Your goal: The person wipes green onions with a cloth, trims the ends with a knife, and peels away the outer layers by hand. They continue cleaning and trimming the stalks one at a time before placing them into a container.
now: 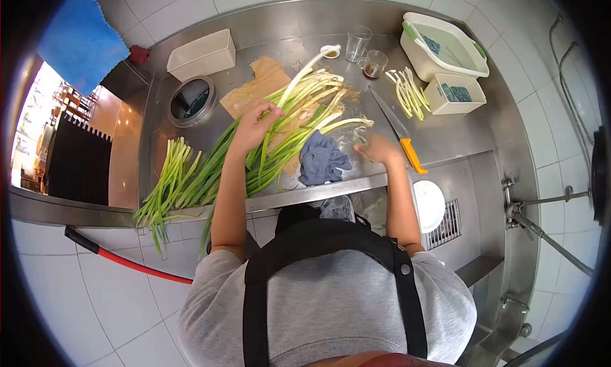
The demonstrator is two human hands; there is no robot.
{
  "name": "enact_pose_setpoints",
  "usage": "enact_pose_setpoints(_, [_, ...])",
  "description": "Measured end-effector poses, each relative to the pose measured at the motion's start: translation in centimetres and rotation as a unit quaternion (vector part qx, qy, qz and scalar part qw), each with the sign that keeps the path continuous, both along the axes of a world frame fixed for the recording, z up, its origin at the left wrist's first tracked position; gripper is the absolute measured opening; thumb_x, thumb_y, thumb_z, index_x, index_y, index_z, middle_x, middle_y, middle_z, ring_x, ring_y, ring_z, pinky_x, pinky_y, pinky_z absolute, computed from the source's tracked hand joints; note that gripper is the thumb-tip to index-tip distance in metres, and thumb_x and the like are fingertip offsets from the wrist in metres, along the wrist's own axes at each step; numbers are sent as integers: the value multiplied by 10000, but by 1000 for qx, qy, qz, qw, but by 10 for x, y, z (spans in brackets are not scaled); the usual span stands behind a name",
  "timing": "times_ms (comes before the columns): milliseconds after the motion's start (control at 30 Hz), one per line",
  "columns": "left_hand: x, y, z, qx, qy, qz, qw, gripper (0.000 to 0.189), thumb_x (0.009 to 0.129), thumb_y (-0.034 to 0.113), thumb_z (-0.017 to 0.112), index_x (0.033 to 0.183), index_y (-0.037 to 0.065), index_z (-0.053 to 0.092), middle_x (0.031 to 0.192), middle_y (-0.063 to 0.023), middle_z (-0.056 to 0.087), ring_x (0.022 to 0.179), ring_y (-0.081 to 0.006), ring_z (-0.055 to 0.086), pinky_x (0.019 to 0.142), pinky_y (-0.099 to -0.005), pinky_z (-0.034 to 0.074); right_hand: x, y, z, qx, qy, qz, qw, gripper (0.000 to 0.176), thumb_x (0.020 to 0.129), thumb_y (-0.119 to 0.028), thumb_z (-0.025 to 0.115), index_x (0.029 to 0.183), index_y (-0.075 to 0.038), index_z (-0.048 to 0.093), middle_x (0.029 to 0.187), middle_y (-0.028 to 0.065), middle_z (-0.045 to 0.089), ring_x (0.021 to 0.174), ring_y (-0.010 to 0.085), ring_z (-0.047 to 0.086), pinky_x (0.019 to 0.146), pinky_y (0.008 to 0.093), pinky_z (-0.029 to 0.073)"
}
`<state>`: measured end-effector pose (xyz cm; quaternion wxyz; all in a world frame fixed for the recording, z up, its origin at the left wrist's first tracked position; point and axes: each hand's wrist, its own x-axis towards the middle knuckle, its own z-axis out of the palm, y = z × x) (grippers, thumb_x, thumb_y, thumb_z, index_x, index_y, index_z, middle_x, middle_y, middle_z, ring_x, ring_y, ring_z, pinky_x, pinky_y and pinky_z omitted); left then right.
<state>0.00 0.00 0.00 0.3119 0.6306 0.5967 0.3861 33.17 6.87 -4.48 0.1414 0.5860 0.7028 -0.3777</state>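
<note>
the left hand (254, 122) is closed around one green onion stalk (305, 71), whose white end rises up and away from the fingers towards the back of the steel counter (458, 135). the main pile of green onions (289, 122) lies directly under and just beside that hand. the right hand (379, 149) rests on the counter at the pile's root ends, between a grey cloth (321, 160) and an orange-handled knife (400, 130); whether it grips anything i cannot tell. a second bunch (168, 182) lies far left.
</note>
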Motion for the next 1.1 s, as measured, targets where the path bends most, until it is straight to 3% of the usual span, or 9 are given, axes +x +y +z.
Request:
enact_pose_setpoints(67, [11, 1, -3, 73, 9, -13, 997, 221, 919, 246, 563, 972, 46, 639, 887, -46, 603, 862, -139, 536, 779, -296, 414, -26, -22, 14, 198, 150, -22, 969, 436, 807, -418, 646, 1077, -76, 656, 1053, 249, 623, 1005, 280, 615, 879, 384, 465])
enact_pose_setpoints(167, [29, 6, 1, 5, -196, -51, 979, 216, 932, 224, 546, 951, 20, 616, 851, -30, 620, 791, -118, 541, 760, -261, 417, -67, -44, -2, 149, 161, -20, 975, 521, 764, -454, 679, 1099, -59, 621, 998, 248, 621, 967, 335, 601, 873, 402, 463])
enact_pose_setpoints(233, [34, 9, 3, -39, -252, -42, 966, 212, 935, 217, 542, 953, 16, 607, 886, -29, 634, 793, -110, 547, 769, -248, 419, -82, -61, -35, 371, 207, 36, 905, 543, 683, -384, 747, 1085, -56, 586, 927, 241, 604, 922, 374, 588, 848, 407, 471])
enact_pose_setpoints(500, [32, 16, 2, 2, -291, -13, 957, 235, 954, 255, 503, 985, 47, 608, 1005, 3, 626, 879, -71, 525, 831, -242, 394, -74, -37, -40, 221, 331, -17, 917, 468, 611, -90, 702, 1047, -84, 533, 978, 157, 614, 921, 315, 604, 824, 385, 475])
enact_pose_setpoints(567, [33, 17, 6, -18, -329, -31, 944, 207, 945, 237, 523, 986, 53, 610, 1032, 1, 626, 956, -82, 531, 879, -251, 387, -69, -25, -21, 161, 593, -90, 784, 374, 671, -51, 676, 1025, -47, 556, 953, 101, 634, 894, 207, 612, 785, 320, 484])
enact_pose_setpoints(667, [48, 20, 9, -23, -333, -77, 939, 178, 936, 218, 543, 993, 65, 614, 1037, -5, 626, 984, -85, 529, 913, -259, 378, -86, -38, 48, 28, 716, -166, 678, 264, 734, -31, 646, 988, 2, 586, 913, 50, 644, 852, 137, 600, 759, 284, 485])
enact_pose_setpoints(967, [57, 35, 63, 95, -437, -41, 893, 211, 963, 218, 484, 992, 40, 595, 1027, -95, 646, 929, -193, 609, 840, -325, 481, -102, -37, -12, 163, 541, -48, 824, 308, 730, -86, 657, 1028, -9, 635, 886, 120, 680, 804, 179, 648, 756, 298, 503])
enact_pose_setpoints(1033, [41, 31, 89, 179, -515, -40, 837, 240, 972, 225, 466, 1006, 21, 587, 917, -92, 646, 797, -189, 614, 733, -304, 502, -87, -33, -21, 215, 345, -3, 914, 340, 720, -105, 654, 1051, -25, 634, 883, 144, 678, 786, 196, 658, 746, 307, 509])
enact_pose_setpoints(1100, [23, 26, 115, 221, -480, -14, 849, 248, 975, 223, 462, 1030, 15, 586, 851, -73, 625, 713, -158, 584, 661, -273, 482, -75, -27, -46, 192, 406, -43, 892, 318, 737, -121, 653, 1037, -18, 638, 883, 132, 681, 778, 210, 660, 740, 317, 514])
